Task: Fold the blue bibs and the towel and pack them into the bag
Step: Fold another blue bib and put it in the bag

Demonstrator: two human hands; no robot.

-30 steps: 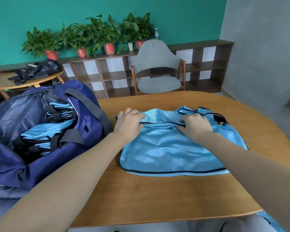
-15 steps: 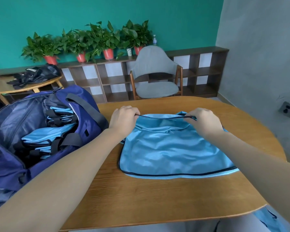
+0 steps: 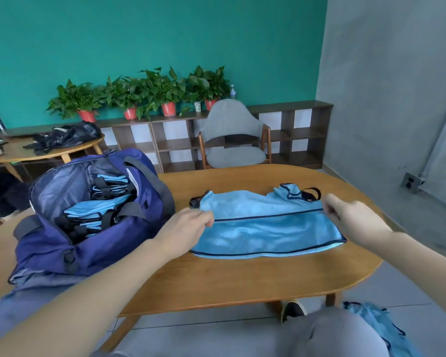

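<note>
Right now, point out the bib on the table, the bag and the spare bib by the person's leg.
bib on the table (image 3: 265, 231): head view, its folded front panel.
bag (image 3: 49, 251): head view, its near outer wall.
spare bib (image 3: 379, 324): head view, its crumpled cloth.

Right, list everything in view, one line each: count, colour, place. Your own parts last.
bib: one, light blue, flat on the table, top edge folded down
bag: one, navy, open, at the table's left end, folded blue bibs inside
table: one, wooden, in front
chair: one, grey, beyond the table
shelf: one, dark brown, along the green wall
plants: several, green in red pots, on the shelf
side table: one, wooden, far left, black cloth on it
blue cloth: one, lower right, below the table
left hand: pinches the bib's folded edge
right hand: pinches the same edge
</note>
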